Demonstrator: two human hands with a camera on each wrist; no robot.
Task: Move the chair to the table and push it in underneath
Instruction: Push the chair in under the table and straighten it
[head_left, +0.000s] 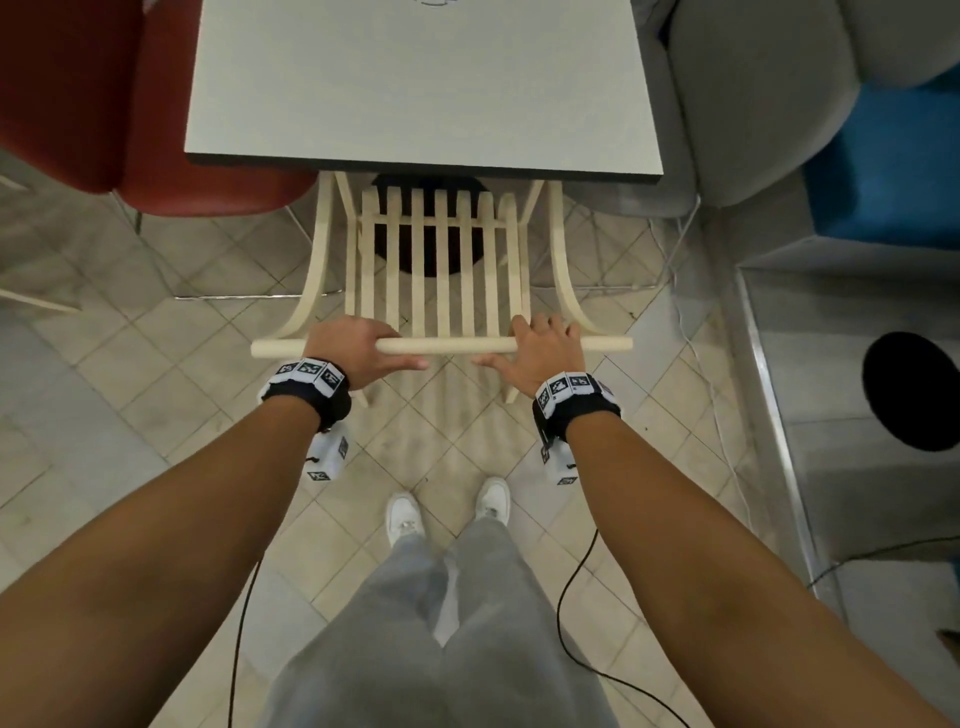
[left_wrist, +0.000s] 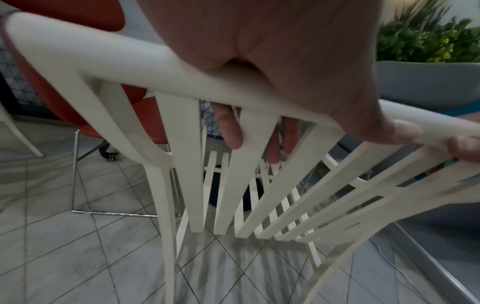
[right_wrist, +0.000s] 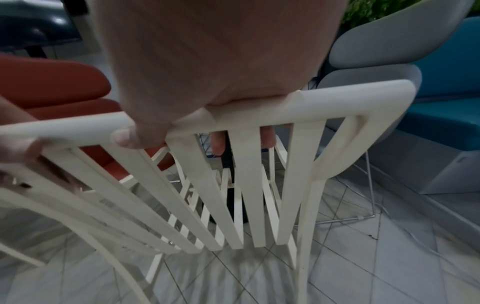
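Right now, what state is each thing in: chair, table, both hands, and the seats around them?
chair: cream, slatted, upright on the tiles, front of seat under the table edge, backrest out.
table: grey top, nothing on the part in view.
left hand: grips the top rail, fingers curled over it.
right hand: grips the same rail.
red chair: left of the table, unoccupied.
grey chair: right of the table, unoccupied.
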